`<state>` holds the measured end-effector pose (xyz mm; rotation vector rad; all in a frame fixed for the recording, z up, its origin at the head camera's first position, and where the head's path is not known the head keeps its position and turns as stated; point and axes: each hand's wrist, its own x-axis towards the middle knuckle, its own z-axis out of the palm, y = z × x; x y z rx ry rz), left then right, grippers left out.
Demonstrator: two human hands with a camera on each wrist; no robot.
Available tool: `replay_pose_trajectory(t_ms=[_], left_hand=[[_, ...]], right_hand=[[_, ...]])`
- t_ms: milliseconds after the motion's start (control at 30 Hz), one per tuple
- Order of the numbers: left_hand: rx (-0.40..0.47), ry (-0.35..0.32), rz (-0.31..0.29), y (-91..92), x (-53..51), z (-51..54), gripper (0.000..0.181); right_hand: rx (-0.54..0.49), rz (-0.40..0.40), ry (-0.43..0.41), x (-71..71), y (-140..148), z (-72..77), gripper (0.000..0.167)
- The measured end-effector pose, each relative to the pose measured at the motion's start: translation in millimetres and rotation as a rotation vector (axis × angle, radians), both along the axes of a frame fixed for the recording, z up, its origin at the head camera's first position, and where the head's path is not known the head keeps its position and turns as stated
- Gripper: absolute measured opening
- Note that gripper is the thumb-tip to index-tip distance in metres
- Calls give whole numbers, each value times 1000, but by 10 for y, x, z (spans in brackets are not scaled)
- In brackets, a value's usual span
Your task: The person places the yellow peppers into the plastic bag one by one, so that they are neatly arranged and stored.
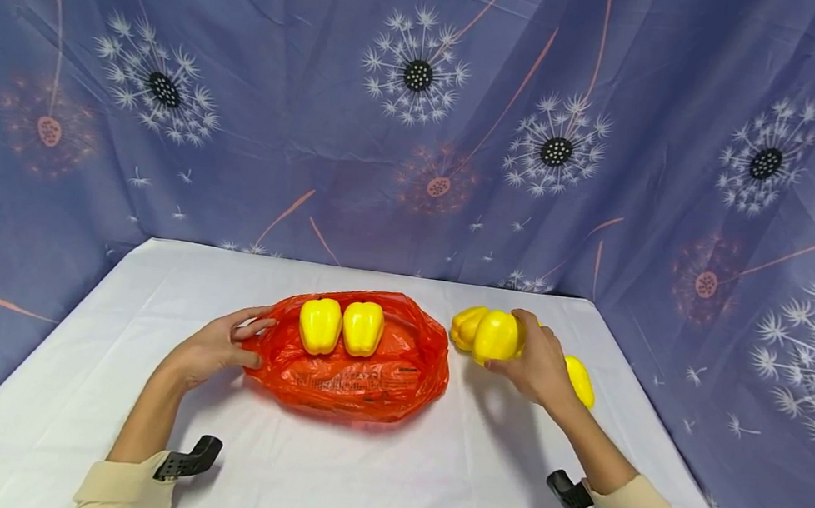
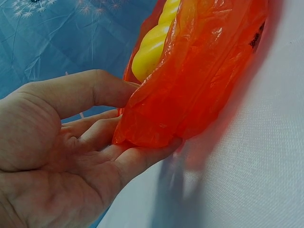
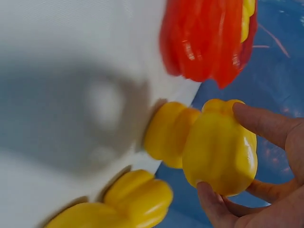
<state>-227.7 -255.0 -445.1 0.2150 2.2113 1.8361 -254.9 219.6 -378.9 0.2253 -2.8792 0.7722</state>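
A red plastic bag (image 1: 362, 387) lies spread with its mouth up, and two yellow bell peppers (image 1: 319, 326) sit side by side in it. My left hand (image 1: 210, 349) holds the bag's left rim, thumb on one side of the film and fingers on the other, as the left wrist view shows. To the right of the bag, my right hand (image 1: 538, 365) grips another yellow bell pepper (image 3: 221, 152) between thumb and fingers, raised off the table. Several more peppers lie near it: one bell pepper (image 1: 469, 328) behind, others (image 3: 137, 197) beside the right wrist.
A white cloth (image 1: 351, 482) covers the table. Blue-purple curtains with dandelion prints (image 1: 284, 148) hang behind it and along both sides. A black wrist camera mount (image 1: 191, 460) is fixed at the left sleeve, another mount (image 1: 569, 490) at the right.
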Motion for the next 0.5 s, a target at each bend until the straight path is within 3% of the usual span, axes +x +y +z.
replay_pose_trajectory(t_ms=[200, 500], left_hand=[[-3, 3, -2, 3, 1, 3, 89], [-7, 2, -5, -3, -9, -13, 89]], right_hand=[[-13, 40, 12, 16, -211, 119, 91], [-24, 105, -43, 51, -575, 201, 93]])
